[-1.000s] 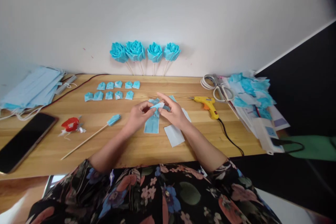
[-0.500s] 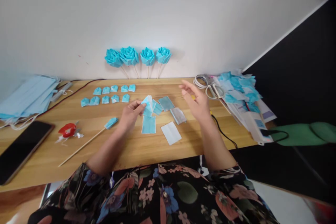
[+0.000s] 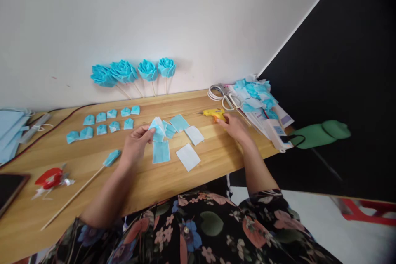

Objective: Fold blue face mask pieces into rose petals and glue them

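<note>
While the left hand [image 3: 136, 142] pinches a folded blue-and-white piece [image 3: 157, 129] between thumb and bent fingers, its forearm slants up and inward from the near side of the wooden surface [image 3: 145, 185], knuckles turned upward. The piece shows just beyond a blue square [image 3: 161, 152], overlapping its far end from this angle; whether it touches that square cannot be told. On the other side, the right forearm rises from the near edge and leans inward, with the right hand [image 3: 235, 127] low at the handle end of a yellow glue gun [image 3: 213, 113]. Thumb and forefinger meet the gun near its orange trigger, but the other fingers are hidden, so how firmly they close cannot be told. The gun's nozzle points left, toward the middle.

Between the two hands lie more squares: two blue ones overlapping or nearly so, and two pale ones, the nearest pale square [image 3: 188, 157] set apart from the rest, with bare wood between it and the near edge. A wide strip of wood also runs behind the squares to the wall [image 3: 192, 29]. Room is tighter to the right, where scissors [image 3: 231, 102] and a heap of scraps [image 3: 255, 90] crowd the far corner beyond the gun. Left of the left hand, a tipped stick [image 3: 72, 198] lies slantwise near its forearm.
</note>
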### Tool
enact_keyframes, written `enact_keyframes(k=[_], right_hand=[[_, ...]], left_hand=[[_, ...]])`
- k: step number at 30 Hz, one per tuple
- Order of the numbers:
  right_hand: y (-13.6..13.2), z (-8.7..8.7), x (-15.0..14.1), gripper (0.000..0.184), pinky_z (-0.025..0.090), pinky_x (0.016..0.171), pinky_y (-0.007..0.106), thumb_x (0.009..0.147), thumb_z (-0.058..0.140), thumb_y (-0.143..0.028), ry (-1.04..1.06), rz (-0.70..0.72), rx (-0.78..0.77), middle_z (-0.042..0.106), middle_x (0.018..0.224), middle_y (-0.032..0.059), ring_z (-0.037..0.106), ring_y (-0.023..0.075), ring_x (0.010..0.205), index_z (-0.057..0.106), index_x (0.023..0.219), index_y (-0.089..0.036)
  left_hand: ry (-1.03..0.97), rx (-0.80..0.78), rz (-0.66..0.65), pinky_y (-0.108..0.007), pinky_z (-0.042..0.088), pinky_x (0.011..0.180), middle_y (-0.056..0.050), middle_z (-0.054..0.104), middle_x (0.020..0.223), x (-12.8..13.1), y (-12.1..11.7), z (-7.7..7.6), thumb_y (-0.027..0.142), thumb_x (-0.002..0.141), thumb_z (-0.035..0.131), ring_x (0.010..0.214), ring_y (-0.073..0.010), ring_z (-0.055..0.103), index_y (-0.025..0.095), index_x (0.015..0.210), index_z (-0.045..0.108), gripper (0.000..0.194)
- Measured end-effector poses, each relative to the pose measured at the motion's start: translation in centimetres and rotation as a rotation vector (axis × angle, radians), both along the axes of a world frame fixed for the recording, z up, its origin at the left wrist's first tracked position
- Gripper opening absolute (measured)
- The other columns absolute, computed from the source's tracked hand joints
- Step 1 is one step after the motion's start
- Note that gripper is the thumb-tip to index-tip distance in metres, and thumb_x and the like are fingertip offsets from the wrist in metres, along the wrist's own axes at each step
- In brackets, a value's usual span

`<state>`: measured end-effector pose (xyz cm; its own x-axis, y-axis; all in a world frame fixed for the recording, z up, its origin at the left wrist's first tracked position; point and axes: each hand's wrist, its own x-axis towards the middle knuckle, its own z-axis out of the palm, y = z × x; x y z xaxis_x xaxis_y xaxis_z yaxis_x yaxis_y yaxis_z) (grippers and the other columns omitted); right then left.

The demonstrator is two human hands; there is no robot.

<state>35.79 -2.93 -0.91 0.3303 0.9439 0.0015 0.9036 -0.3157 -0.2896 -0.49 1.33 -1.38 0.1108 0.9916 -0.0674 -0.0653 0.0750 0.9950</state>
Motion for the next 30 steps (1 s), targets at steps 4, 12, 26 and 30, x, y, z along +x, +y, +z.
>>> enact_keyframes(k=[4, 12, 26, 30], right_hand=[[0.3, 0.9, -0.2, 0.039, 0.044, 0.069, 0.032, 0.087, 0.060, -0.050, -0.029, -0.047, -0.177, 0.074, 0.105, 0.0116, 0.068, 0.0283, 0.091, 0.066, 0.112, -0.020], [0.6, 1.8, -1.4, 0.030, 0.045, 0.065, 0.031, 0.084, 0.057, -0.036, 0.427, 0.047, 0.079, 0.071, 0.087, 0.0055, 0.063, 0.0193, 0.073, 0.060, 0.108, -0.019], [3.4, 4.6, -7.9, 0.032, 0.050, 0.050, 0.028, 0.080, 0.066, -0.049, 1.266, 0.345, 0.289, 0.064, 0.079, 0.0021, 0.062, 0.0172, 0.069, 0.064, 0.100, -0.024], [3.6, 3.7, -9.5, 0.027, 0.050, 0.051, 0.025, 0.079, 0.072, -0.038, 1.295, 0.385, 0.278, 0.071, 0.111, 0.0052, 0.068, 0.0199, 0.090, 0.062, 0.101, -0.026]], left_hand=[[-0.016, 0.005, 0.022, -0.024, 0.036, 0.063, 0.005, 0.051, 0.056, -0.3, 0.2, -0.2, 0.032, 0.075, 0.073, 0.058, -0.0093, 0.043, 0.018, 0.070, 0.064, 0.017], [-0.098, -0.060, -0.002, -0.025, 0.035, 0.058, 0.003, 0.052, 0.055, 0.1, 0.1, 0.0, 0.043, 0.069, 0.080, 0.056, -0.0096, 0.043, 0.017, 0.066, 0.064, 0.030], [-0.239, -0.156, -0.004, -0.024, 0.033, 0.056, 0.003, 0.052, 0.053, -0.1, 0.5, 0.1, 0.046, 0.063, 0.084, 0.053, -0.0084, 0.042, 0.016, 0.064, 0.062, 0.037], [-0.255, -0.155, -0.032, -0.024, 0.033, 0.057, 0.003, 0.053, 0.055, -0.1, 0.4, 0.0, 0.047, 0.066, 0.083, 0.054, -0.0082, 0.042, 0.016, 0.064, 0.061, 0.038]])
